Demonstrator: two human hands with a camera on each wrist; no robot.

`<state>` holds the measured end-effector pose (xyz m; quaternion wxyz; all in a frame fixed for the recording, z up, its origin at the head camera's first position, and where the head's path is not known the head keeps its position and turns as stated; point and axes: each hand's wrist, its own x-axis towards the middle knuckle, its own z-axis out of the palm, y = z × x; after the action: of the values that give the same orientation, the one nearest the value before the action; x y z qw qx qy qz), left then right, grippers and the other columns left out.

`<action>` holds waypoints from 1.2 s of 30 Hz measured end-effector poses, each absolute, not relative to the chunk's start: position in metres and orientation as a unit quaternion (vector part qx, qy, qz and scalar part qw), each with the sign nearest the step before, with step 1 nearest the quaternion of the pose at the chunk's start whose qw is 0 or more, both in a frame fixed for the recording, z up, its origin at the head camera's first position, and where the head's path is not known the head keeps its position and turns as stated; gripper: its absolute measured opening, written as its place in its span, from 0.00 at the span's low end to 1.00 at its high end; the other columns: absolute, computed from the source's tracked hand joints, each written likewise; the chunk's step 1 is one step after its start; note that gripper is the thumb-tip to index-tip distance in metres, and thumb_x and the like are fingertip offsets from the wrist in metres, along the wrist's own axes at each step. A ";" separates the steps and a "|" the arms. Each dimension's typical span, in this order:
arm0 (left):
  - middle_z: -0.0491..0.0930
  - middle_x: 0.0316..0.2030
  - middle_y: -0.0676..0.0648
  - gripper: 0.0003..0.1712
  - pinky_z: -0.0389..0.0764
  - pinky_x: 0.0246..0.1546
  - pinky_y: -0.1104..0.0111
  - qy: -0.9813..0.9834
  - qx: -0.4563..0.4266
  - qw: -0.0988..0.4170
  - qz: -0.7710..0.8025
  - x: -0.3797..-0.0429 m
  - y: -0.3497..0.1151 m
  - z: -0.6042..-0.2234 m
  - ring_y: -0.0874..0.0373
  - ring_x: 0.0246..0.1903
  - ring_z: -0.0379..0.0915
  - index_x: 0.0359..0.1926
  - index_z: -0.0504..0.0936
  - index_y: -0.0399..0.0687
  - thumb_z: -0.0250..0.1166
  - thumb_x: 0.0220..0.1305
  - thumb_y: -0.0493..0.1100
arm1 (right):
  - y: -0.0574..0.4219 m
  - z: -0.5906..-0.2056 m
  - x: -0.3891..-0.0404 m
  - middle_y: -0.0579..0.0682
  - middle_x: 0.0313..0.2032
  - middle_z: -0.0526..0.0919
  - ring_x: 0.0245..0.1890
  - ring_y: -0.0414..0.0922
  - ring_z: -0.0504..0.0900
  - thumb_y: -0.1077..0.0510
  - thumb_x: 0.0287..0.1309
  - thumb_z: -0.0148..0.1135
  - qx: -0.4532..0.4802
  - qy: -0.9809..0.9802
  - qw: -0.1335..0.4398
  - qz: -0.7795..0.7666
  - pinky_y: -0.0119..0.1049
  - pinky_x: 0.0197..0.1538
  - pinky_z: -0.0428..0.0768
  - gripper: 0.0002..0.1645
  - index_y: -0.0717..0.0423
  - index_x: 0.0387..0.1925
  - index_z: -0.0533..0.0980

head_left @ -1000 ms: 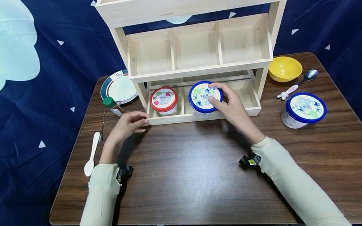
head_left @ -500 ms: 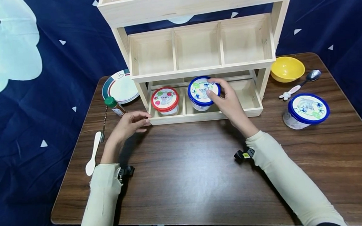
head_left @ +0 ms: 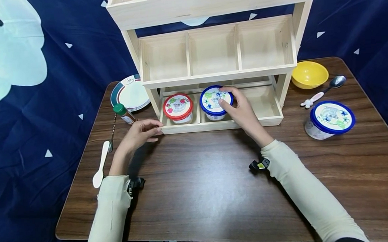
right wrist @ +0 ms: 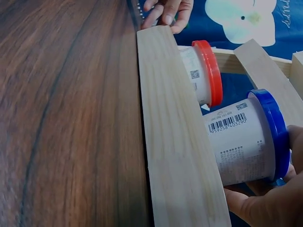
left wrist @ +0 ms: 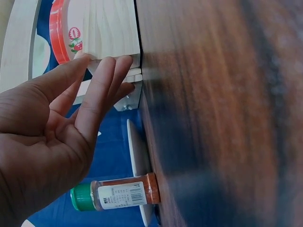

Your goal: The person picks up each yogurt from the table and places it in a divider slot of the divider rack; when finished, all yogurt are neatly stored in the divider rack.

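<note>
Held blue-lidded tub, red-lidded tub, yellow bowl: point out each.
Held blue-lidded tub [right wrist: 245,142], right wrist view: white side wall.
Red-lidded tub [head_left: 178,107], head view: middle of the lid.
Yellow bowl [head_left: 309,73], head view: inner surface.

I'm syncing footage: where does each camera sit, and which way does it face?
Head: on the person's head, facing forward and down at the wooden shelf; left hand, right hand and both sleeves show.
Left wrist: worn there, facing past the left hand toward the shelf and green-capped jar.
Right wrist: worn there, facing along the shelf's front board at the held blue-lidded tub; parts of both hands show.
Both wrist views share the red-lidded tub.
</note>
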<state>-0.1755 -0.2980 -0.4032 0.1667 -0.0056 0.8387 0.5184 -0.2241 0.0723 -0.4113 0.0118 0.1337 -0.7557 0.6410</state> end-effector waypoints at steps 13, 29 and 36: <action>0.82 0.60 0.28 0.16 0.92 0.49 0.62 0.839 -0.005 0.163 0.519 -0.176 -0.294 -0.406 0.51 0.53 0.86 0.64 0.82 0.31 0.61 0.83 0.34 | 0.073 -0.414 -0.223 0.62 0.70 0.77 0.70 0.58 0.74 0.58 0.76 0.65 0.170 -0.826 0.019 0.537 0.55 0.75 0.73 0.26 0.63 0.69 0.77; 0.83 0.58 0.26 0.16 0.92 0.48 0.64 0.840 0.010 0.151 0.521 -0.177 -0.295 -0.408 0.60 0.48 0.87 0.63 0.82 0.28 0.61 0.82 0.33 | 0.096 -0.410 -0.219 0.59 0.71 0.78 0.77 0.58 0.69 0.57 0.77 0.64 0.154 -0.831 0.069 0.531 0.59 0.82 0.63 0.23 0.60 0.68 0.79; 0.82 0.59 0.27 0.16 0.92 0.48 0.62 0.840 0.010 0.154 0.521 -0.176 -0.298 -0.407 0.55 0.51 0.87 0.64 0.81 0.29 0.61 0.83 0.34 | 0.108 -0.409 -0.215 0.59 0.69 0.79 0.75 0.56 0.71 0.58 0.76 0.64 0.148 -0.827 0.082 0.537 0.56 0.80 0.67 0.23 0.60 0.67 0.79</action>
<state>-0.1759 -0.2982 -0.4070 0.1539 0.0099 0.8398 0.5206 -0.2147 0.1077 -0.4086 0.0822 0.1481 -0.8267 0.5366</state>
